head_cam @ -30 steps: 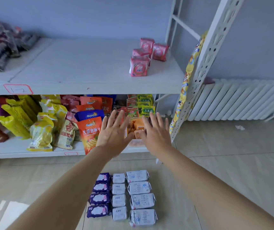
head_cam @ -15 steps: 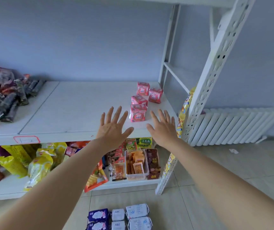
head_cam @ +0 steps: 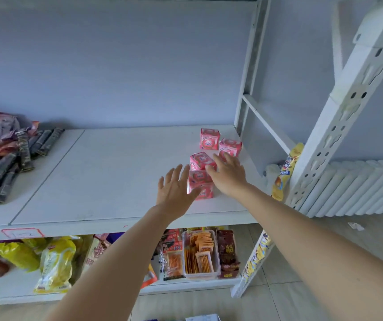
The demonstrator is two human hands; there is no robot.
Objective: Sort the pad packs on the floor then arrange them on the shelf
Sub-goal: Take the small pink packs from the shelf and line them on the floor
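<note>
Both hands reach over the white shelf [head_cam: 107, 181]. Left hand [head_cam: 174, 193] flat, fingers spread, just beside the nearest pink pack [head_cam: 201, 185]. Right hand [head_cam: 228, 176] also spread, fingers resting on the pink packs [head_cam: 209, 139], gripping nothing. Four pink packs clustered near the shelf's right end.

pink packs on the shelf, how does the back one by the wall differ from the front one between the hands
The back pink pack stands clear, its whole front in view; the front pink pack is partly hidden by the left hand. The back one is well beyond both hands, while the front one sits between the left hand and the right hand. The back one is near the wall, the front one nearer the shelf edge. Both are pink with a round label.
</note>
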